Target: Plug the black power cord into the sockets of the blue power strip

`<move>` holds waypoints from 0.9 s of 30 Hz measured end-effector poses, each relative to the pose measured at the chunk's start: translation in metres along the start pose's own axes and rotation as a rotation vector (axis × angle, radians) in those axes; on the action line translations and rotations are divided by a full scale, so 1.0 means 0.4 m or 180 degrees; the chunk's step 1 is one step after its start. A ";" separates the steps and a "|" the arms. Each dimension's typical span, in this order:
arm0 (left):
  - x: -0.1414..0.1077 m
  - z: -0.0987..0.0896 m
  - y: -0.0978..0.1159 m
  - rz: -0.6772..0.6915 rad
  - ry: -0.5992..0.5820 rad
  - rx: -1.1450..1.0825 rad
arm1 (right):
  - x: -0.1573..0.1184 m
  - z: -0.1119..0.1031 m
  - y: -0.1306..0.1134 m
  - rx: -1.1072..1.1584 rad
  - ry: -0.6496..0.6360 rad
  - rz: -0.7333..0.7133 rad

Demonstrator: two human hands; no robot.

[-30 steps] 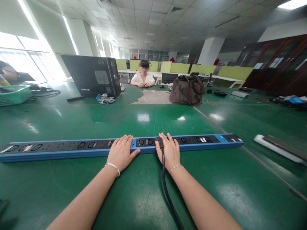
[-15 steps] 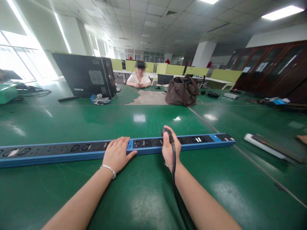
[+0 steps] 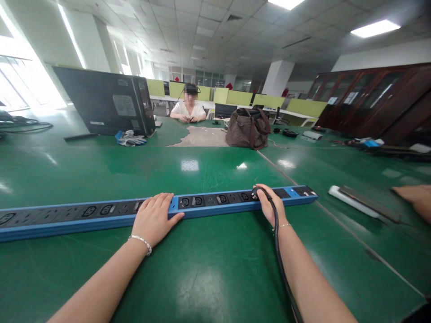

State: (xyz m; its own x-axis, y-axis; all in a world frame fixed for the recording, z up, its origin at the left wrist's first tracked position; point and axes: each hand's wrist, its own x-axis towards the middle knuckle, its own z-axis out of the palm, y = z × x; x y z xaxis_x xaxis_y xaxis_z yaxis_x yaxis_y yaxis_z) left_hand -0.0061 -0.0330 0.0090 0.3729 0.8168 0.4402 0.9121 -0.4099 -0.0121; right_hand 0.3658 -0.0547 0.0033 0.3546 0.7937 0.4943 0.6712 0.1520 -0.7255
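The left hand (image 3: 153, 218), open, hides part of the cropped power strip (image 3: 208, 208); the right hand (image 3: 273, 207) clasps a partly hidden plug (image 3: 255, 193).

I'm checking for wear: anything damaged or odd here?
Yes: beside the brown patterned bag, a ragged-edged grey patch interrupts the glossy green tabletop, as if its covering had torn away. A small dark mark by the right-hand seam could be a chip.

Green tabletop (image 3: 208, 175), blue-edged black power strip (image 3: 210, 200), black cable (image 3: 279, 246) — brown patterned bag (image 3: 247, 130), yellow-green partitions (image 3: 266, 101)
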 end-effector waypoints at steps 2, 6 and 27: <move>0.000 0.000 0.000 0.0010 -0.0004 0.0011 | 0.005 0.002 0.002 -0.0171 -0.0124 -0.0062; -0.001 0.000 0.000 0.0019 -0.0014 0.0023 | 0.012 -0.002 0.008 -0.0409 -0.0177 -0.0060; -0.001 -0.004 0.006 -0.0020 -0.0106 0.0148 | -0.030 0.020 0.008 -0.1318 -0.0040 -0.0469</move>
State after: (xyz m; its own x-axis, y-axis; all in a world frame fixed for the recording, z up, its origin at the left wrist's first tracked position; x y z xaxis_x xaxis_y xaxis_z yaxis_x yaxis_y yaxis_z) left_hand -0.0043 -0.0349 0.0103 0.3720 0.8327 0.4101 0.9210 -0.3861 -0.0515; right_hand 0.3583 -0.0590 -0.0088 0.2293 0.7887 0.5704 0.9192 0.0172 -0.3933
